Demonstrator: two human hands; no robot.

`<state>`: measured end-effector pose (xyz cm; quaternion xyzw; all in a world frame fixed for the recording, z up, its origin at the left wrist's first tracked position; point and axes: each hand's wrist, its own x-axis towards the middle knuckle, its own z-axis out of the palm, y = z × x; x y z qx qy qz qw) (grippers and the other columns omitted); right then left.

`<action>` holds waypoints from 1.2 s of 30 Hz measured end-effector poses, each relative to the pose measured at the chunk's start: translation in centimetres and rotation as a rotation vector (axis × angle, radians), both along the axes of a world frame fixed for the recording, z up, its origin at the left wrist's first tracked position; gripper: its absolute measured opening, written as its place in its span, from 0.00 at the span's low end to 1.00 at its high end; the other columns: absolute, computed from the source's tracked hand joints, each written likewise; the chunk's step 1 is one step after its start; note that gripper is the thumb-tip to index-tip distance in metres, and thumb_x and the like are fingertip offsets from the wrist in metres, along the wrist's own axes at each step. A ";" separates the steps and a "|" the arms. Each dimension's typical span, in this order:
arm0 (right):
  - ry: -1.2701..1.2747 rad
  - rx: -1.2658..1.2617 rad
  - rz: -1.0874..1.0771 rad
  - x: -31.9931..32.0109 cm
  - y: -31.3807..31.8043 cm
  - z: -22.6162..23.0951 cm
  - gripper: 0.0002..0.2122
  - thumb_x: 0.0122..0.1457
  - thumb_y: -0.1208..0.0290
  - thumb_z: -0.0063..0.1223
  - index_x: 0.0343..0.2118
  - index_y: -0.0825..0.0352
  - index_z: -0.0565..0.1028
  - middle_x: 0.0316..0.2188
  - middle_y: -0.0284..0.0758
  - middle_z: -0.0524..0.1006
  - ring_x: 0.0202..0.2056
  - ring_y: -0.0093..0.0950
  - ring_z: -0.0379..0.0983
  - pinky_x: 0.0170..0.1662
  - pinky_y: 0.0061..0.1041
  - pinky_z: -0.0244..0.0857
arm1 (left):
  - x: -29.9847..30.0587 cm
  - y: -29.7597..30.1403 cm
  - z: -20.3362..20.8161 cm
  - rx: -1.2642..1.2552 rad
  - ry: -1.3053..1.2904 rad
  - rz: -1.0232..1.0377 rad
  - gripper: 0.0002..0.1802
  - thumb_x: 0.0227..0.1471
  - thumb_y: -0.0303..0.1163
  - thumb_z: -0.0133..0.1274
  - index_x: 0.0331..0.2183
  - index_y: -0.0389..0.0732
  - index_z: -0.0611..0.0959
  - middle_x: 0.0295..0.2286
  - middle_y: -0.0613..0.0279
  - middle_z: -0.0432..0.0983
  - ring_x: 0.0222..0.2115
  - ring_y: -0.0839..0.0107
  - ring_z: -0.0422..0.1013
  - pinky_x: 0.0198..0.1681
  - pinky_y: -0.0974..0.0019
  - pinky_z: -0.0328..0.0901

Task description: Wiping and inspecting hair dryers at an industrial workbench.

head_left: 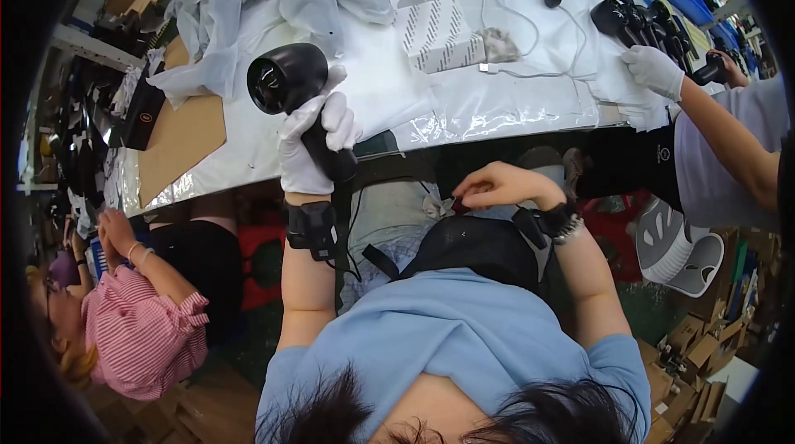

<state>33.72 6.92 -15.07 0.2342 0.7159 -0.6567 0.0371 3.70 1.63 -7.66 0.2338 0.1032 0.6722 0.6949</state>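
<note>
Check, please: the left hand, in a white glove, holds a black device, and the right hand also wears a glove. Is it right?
No: the head view shows the right hand bare. The left hand, in a white glove, does hold a black device.

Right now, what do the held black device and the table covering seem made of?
Held black device: probably hard plastic, semi-gloss, judging by soft highlights on its smooth body. Table covering: likely plastic film, shiny, given the crinkled glare along its front edge.
</note>
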 end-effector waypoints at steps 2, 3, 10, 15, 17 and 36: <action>-0.127 0.086 0.058 -1.1 0.6 -4.8 0.20 0.53 0.66 0.57 0.46 0.71 0.72 0.33 0.38 0.78 0.37 0.25 0.75 0.37 0.21 0.69 | 0.2 0.0 -0.2 -0.010 0.058 -0.008 0.31 0.49 0.35 0.49 0.51 0.28 0.62 0.20 0.67 0.62 0.15 0.76 0.59 0.23 0.72 0.56; -0.154 0.143 0.064 -1.5 1.3 -7.1 0.22 0.49 0.64 0.60 0.46 0.69 0.73 0.33 0.39 0.78 0.37 0.28 0.75 0.38 0.23 0.69 | 0.4 0.1 -0.3 -0.012 0.087 -0.014 0.31 0.49 0.35 0.48 0.51 0.28 0.62 0.20 0.67 0.62 0.15 0.75 0.60 0.23 0.72 0.57; -0.174 0.392 0.289 -2.7 0.9 -15.7 0.21 0.39 0.66 0.61 0.41 0.64 0.76 0.33 0.41 0.78 0.36 0.33 0.75 0.39 0.27 0.68 | 2.3 -0.4 1.2 -0.057 0.195 -0.034 0.30 0.48 0.34 0.48 0.51 0.29 0.63 0.20 0.66 0.62 0.15 0.74 0.60 0.22 0.71 0.57; -0.045 0.312 -0.024 -0.9 0.5 -12.5 0.12 0.44 0.67 0.58 0.31 0.68 0.76 0.25 0.40 0.77 0.27 0.35 0.74 0.32 0.29 0.66 | 2.5 -0.9 2.7 -0.146 0.151 0.013 0.29 0.48 0.33 0.49 0.50 0.30 0.63 0.20 0.64 0.63 0.15 0.74 0.61 0.23 0.70 0.58; -0.068 0.345 -0.039 0.2 1.4 -7.0 0.11 0.46 0.67 0.57 0.31 0.69 0.76 0.24 0.40 0.77 0.26 0.33 0.74 0.32 0.28 0.66 | 2.3 -0.8 2.9 -0.175 0.168 0.003 0.30 0.47 0.33 0.50 0.50 0.30 0.63 0.20 0.63 0.63 0.15 0.73 0.61 0.23 0.70 0.59; 0.400 0.261 -0.717 1.8 0.5 17.9 0.08 0.53 0.77 0.49 0.36 0.71 0.72 0.29 0.28 0.72 0.32 0.15 0.67 0.34 0.15 0.61 | 1.4 -8.3 9.7 -0.216 0.443 -0.032 0.29 0.42 0.31 0.54 0.46 0.29 0.67 0.20 0.60 0.69 0.17 0.71 0.67 0.24 0.71 0.64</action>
